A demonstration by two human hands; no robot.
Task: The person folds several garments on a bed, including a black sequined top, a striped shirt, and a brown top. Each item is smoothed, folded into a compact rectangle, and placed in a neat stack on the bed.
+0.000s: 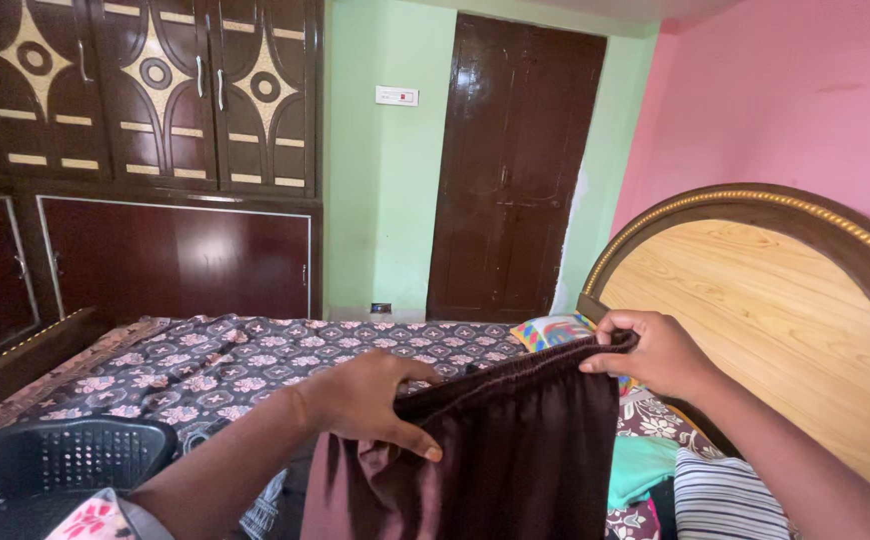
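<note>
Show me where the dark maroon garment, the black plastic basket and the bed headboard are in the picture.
dark maroon garment [515,450]: head view, on the hanging front cloth.
black plastic basket [55,462]: head view, on its perforated wall.
bed headboard [755,310]: head view, on the light wooden panel.

Head view, looking forward, close over bed [205,365]

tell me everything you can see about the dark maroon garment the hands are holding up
The dark maroon garment looks like a soft, slightly shiny fabric with a gathered band along its top edge. It is held up by that band, stretched between the left hand, which pinches one end, and the right hand, which grips the other. The band slopes upward toward the right hand. Below it the cloth hangs in loose vertical folds, running out of the bottom of the view. It hangs in front of the floral bedspread.
</note>
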